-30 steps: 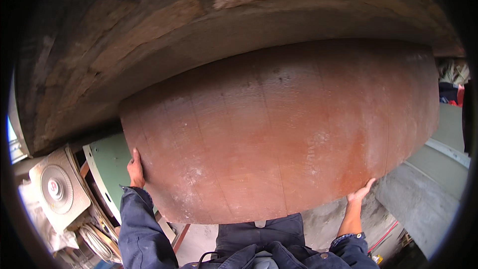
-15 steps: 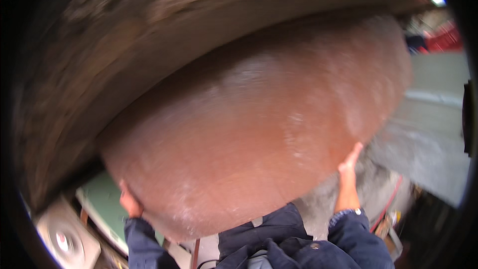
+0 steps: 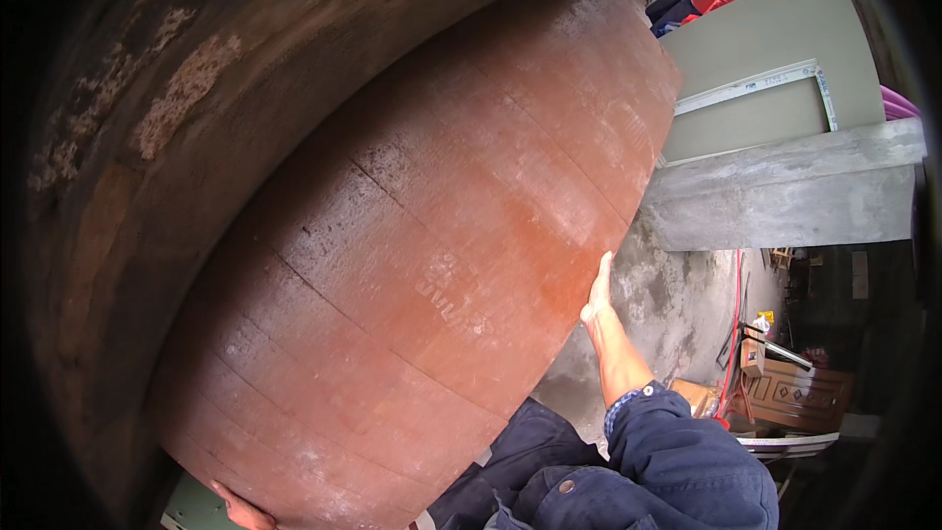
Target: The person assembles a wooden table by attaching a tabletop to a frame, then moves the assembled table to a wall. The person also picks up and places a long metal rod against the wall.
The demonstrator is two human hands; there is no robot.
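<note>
Russet scuffed board (image 3: 422,265), left grip (image 3: 242,508) and right grip (image 3: 598,300) clamped on it, stained floor (image 3: 677,285)

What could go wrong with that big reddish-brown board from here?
The reddish-brown board could slip or tip: the left hand and right hand show only at its edges. Its long upper-left edge appears close to the rough wall, so it might scrape there. Its far right end appears beside the white frame and might knock it, though the gap is hard to judge.
</note>
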